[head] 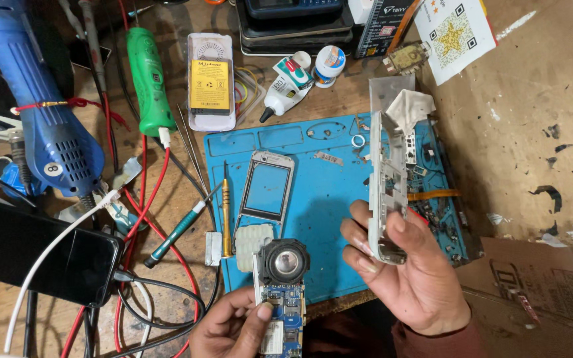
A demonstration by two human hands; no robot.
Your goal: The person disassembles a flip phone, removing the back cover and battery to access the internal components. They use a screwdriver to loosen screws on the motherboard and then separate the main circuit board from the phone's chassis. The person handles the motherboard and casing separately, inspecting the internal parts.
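Currently the left hand (237, 326) is clamped on a blue circuit board (285, 311) carrying a round speaker (284, 261), at the near edge of the blue mat (326, 219). Right of it, the right hand (409, 268) grips a white phone frame (388, 192), held upright above the mat on the bench (538, 99).

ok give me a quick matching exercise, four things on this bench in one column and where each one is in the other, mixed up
Things:
1. circuit board with round speaker
2. white phone frame
3. phone front cover
4. yellow-handled screwdriver

Places:
A. lying on the blue mat
B. held in the right hand
C. on the wood just left of the mat
D. held in the left hand

Pairs: 1-D, 2-B, 3-A, 4-C
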